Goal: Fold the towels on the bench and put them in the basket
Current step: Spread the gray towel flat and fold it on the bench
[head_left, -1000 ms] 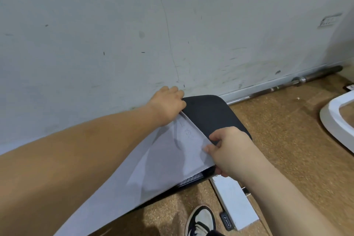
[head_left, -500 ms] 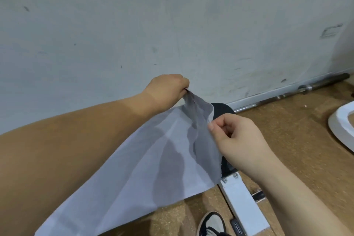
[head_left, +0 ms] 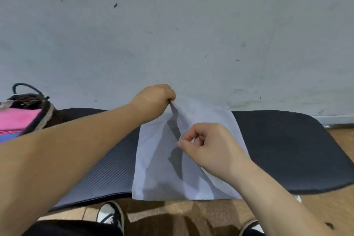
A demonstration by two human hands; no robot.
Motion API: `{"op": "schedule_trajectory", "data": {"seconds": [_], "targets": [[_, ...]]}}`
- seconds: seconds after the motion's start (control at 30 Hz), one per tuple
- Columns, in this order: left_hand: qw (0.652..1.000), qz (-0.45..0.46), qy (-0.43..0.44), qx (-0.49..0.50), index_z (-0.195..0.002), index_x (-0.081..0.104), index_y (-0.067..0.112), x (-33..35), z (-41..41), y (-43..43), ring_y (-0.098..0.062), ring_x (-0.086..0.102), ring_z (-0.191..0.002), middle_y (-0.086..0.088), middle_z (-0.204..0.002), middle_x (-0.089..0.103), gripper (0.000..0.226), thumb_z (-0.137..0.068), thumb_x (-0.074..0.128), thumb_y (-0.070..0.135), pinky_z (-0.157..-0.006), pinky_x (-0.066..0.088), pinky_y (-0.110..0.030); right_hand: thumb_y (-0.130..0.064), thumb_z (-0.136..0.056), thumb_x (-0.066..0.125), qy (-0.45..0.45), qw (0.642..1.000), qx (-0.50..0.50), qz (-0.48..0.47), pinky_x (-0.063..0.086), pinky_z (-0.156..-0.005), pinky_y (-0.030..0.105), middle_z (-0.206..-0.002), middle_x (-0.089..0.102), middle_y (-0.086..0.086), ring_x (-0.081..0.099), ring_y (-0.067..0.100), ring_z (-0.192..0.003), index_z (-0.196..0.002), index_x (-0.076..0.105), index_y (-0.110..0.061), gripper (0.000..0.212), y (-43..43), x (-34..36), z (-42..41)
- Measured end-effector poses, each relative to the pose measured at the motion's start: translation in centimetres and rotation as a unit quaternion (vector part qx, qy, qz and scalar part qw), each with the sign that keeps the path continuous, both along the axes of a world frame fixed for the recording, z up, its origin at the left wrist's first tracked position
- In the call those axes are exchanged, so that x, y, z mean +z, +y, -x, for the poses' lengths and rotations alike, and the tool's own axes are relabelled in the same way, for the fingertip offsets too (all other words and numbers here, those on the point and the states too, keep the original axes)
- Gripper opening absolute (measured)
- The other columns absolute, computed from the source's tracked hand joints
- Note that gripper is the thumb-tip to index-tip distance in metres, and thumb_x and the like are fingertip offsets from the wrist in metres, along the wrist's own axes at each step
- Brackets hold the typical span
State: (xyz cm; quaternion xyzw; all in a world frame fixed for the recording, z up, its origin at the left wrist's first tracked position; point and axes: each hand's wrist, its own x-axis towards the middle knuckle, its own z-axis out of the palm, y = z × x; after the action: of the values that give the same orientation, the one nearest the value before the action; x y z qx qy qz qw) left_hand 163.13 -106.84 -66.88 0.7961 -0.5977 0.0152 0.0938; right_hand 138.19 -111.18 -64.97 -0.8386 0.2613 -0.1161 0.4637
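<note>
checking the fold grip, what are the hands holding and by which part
Both pinch the white towel along its raised edge: the left hand at the far end, the right hand nearer.

Setting: exercise room or home workout corner, most likely.
Evidence: black padded bench (head_left: 287, 149) set along a scuffed pale wall (head_left: 172, 34) flecked with dark marks; dark ribbed mat (head_left: 107, 174) lying over the bench's left part; brown cork-like floor (head_left: 335, 207); pale skirting (head_left: 337, 119) at the wall's foot.
</note>
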Motion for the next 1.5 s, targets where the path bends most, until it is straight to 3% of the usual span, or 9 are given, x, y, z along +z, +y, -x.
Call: {"op": "schedule_trajectory", "data": {"seconds": [0.23,0.5,0.7,0.83,0.93,1.03,1.13,1.33,1.5], "targets": [[0.994,0.078,0.060,0.039,-0.104,0.073,0.009,-1.8,-4.4,4.5,-0.022,0.064,-0.098,-0.002,-0.111,0.070,0.026,-0.091,0.056,-0.004,-0.083,0.044,-0.025,-0.027,-0.089,0.074,0.011,0.996,0.060,-0.072,0.040,-0.054,0.016,-0.049,0.051,-0.012,0.047,0.003,-0.048,-0.078,0.074,-0.018,0.014,4.1,-1.5,-6.0],[0.990,-0.078,0.090,0.080,-0.126,0.067,0.022,-5.7,-5.0,9.4,-0.019,0.055,-0.124,0.006,-0.141,0.055,0.042,-0.096,0.046,0.000,-0.103,0.044,-0.029,-0.042,-0.090,0.072,0.197,0.970,0.137,-0.046,0.054,-0.060,0.031,-0.072,0.071,-0.001,0.065,0.011,-0.058,-0.096,0.067,-0.027,0.017,6.3,-3.7,-8.3],[0.979,-0.028,0.132,0.150,-0.104,0.073,0.020,-4.1,-2.3,11.5,-0.018,0.063,-0.094,0.006,-0.104,0.069,0.025,-0.096,0.050,0.014,-0.083,0.054,-0.032,-0.044,-0.094,0.065,0.181,0.979,0.092,-0.011,0.049,-0.054,0.028,-0.076,0.074,0.003,0.067,0.015,-0.059,-0.090,0.067,-0.027,0.017,4.6,-3.4,-7.6],[0.951,-0.078,0.212,0.213,-0.088,0.068,0.020,-3.4,2.0,13.0,-0.013,0.064,-0.078,0.009,-0.082,0.068,0.014,-0.088,0.066,0.034,-0.069,0.055,-0.030,-0.049,-0.091,0.064,0.184,0.976,0.064,0.101,0.056,-0.087,0.036,-0.102,0.070,-0.009,0.067,0.013,-0.096,-0.106,0.069,-0.030,0.025,2.5,-5.1,-5.9],[0.928,-0.154,0.229,0.251,-0.088,0.070,0.009,-3.9,4.5,13.5,-0.016,0.066,-0.076,-0.003,-0.084,0.072,0.038,-0.083,0.070,0.047,-0.066,0.054,-0.033,-0.052,-0.093,0.062,0.208,0.962,0.115,0.133,0.046,-0.107,0.035,-0.138,0.055,-0.004,0.055,0.015,-0.128,-0.138,0.057,-0.023,0.054,1.5,-6.0,-4.7],[0.919,-0.176,0.227,0.269,-0.089,0.068,0.009,-4.6,5.8,13.8,-0.018,0.066,-0.077,-0.005,-0.086,0.072,0.040,-0.083,0.072,0.049,-0.070,0.056,-0.035,-0.057,-0.096,0.055,0.247,0.936,0.177,0.178,0.023,-0.124,0.036,-0.163,0.026,0.000,0.020,0.022,-0.153,-0.156,0.035,-0.024,0.071,1.6,-6.6,-4.0],[0.900,-0.157,0.278,0.297,-0.082,0.069,0.004,-5.6,5.7,13.9,-0.019,0.066,-0.073,-0.006,-0.078,0.071,0.038,-0.084,0.074,0.042,-0.069,0.056,-0.037,-0.065,-0.096,0.047,0.314,0.902,0.219,0.198,0.005,-0.127,0.042,-0.170,-0.009,-0.001,-0.011,0.024,-0.157,-0.162,0.011,-0.034,0.081,1.9,-7.1,-3.8],[0.854,-0.109,0.401,0.313,-0.070,0.065,0.009,-5.3,5.0,14.9,-0.011,0.048,-0.044,-0.008,-0.060,0.059,0.026,-0.085,0.073,0.029,-0.044,0.038,-0.018,-0.068,-0.095,0.046,0.342,0.889,0.236,0.192,-0.001,-0.127,0.044,-0.167,-0.025,-0.005,-0.022,0.023,-0.154,-0.160,-0.010,-0.041,0.089,2.0,-7.5,-4.4],[0.908,-0.170,0.248,0.293,-0.076,0.056,0.015,-4.8,4.6,15.6,-0.021,0.063,-0.072,0.003,-0.077,0.063,0.034,-0.084,0.071,0.045,-0.065,0.052,-0.034,-0.068,-0.095,0.046,0.290,0.906,0.232,0.204,0.002,-0.128,0.040,-0.169,-0.018,-0.007,-0.015,0.020,-0.156,-0.161,-0.002,-0.041,0.085,1.7,-7.2,-4.7]]}}
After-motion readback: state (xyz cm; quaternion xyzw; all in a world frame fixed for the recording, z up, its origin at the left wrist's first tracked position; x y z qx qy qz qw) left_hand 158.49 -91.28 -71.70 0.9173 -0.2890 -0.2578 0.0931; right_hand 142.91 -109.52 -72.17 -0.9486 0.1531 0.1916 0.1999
